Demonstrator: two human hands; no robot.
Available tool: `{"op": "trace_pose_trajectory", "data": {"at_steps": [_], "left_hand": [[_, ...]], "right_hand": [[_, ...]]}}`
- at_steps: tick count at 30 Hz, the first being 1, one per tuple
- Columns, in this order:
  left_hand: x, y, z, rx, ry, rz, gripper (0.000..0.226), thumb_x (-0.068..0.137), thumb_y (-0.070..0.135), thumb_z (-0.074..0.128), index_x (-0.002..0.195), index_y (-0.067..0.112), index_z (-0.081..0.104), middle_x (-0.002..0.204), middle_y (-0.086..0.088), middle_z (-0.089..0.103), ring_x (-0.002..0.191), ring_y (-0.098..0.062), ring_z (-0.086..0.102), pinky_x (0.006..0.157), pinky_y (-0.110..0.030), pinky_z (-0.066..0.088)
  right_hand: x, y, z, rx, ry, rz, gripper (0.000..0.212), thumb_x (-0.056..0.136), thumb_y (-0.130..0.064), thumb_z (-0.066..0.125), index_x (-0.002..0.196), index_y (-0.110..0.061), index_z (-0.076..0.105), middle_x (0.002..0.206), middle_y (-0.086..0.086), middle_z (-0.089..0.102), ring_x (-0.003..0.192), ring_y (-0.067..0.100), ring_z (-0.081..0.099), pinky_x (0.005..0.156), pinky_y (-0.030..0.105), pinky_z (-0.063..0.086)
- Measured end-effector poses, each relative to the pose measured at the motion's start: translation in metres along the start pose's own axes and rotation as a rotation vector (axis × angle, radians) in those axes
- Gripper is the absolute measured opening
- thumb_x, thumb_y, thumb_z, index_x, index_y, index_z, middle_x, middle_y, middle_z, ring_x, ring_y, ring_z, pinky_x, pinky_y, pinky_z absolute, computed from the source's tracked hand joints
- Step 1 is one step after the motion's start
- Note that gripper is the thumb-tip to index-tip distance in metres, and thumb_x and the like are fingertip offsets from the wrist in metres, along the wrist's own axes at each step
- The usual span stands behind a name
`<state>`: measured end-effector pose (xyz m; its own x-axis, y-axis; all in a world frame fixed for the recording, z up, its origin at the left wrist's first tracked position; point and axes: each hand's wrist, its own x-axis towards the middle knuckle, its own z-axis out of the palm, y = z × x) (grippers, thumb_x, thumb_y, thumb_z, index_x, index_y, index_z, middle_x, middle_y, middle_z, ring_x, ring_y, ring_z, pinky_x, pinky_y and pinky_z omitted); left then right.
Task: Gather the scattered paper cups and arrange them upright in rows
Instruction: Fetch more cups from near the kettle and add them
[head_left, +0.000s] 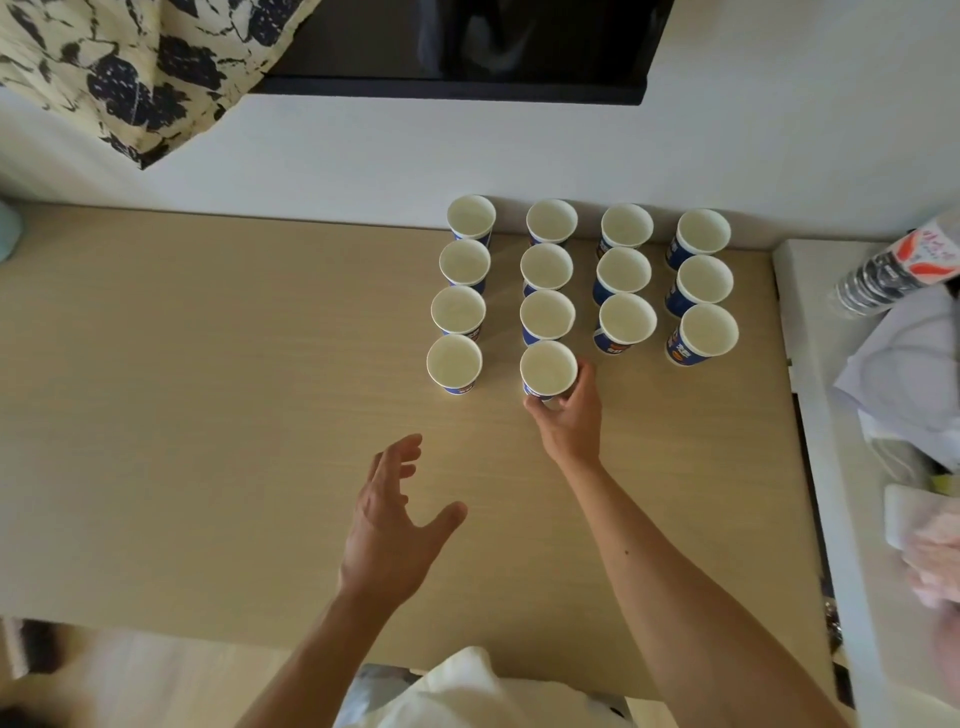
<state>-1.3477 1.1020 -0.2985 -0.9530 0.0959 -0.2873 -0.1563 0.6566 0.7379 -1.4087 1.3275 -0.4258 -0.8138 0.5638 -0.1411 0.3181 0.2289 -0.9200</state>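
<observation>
Several blue-and-white paper cups stand upright in columns on the tan wooden table, toward its far right. The left two columns reach nearer to me than the right two. My right hand grips the nearest cup of the second column around its lower wall, cup resting on the table. The neighbouring front cup of the left column stands alone. My left hand hovers over the bare table with fingers spread, holding nothing.
A white wall and a dark screen rise behind the cups. A patterned cloth hangs at the top left. To the right, a white counter holds a plastic bottle, papers and bags.
</observation>
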Motion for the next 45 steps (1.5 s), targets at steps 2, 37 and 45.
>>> {"op": "trace_pose_trajectory", "data": {"at_steps": [2, 37, 45], "left_hand": [[0.000, 0.001, 0.001, -0.004, 0.002, 0.002, 0.073, 0.074, 0.024, 0.087, 0.136, 0.027, 0.048, 0.126, 0.015, 0.053, 0.111, 0.002, 0.053, 0.083, -0.015, 0.045], [-0.144, -0.117, -0.265, -0.481, 0.643, -0.018, 0.061, 0.084, 0.034, 0.078, 0.138, 0.027, 0.050, 0.126, 0.012, 0.061, 0.113, -0.001, 0.058, 0.083, -0.018, 0.051], [-0.192, -0.182, -0.340, -0.583, 0.743, -0.037, 0.050, 0.087, 0.031, 0.076, 0.131, 0.033, 0.053, 0.122, 0.018, 0.062, 0.111, 0.005, 0.058, 0.090, -0.023, 0.052]], "right_hand": [[0.000, 0.000, 0.001, -0.014, 0.007, -0.004, 0.058, 0.072, -0.013, 0.084, 0.121, -0.013, 0.053, 0.114, 0.001, 0.063, 0.100, 0.019, 0.063, 0.085, 0.046, 0.056], [-0.289, -0.236, 0.169, 0.154, -0.557, -0.111, 0.044, 0.086, -0.008, 0.075, 0.125, -0.015, 0.057, 0.118, 0.005, 0.063, 0.105, 0.015, 0.064, 0.079, 0.022, 0.046], [-0.365, -0.274, 0.247, 0.201, -0.651, -0.184, 0.045, 0.085, -0.004, 0.076, 0.123, -0.014, 0.056, 0.116, 0.006, 0.064, 0.100, 0.013, 0.065, 0.087, 0.027, 0.048]]}}
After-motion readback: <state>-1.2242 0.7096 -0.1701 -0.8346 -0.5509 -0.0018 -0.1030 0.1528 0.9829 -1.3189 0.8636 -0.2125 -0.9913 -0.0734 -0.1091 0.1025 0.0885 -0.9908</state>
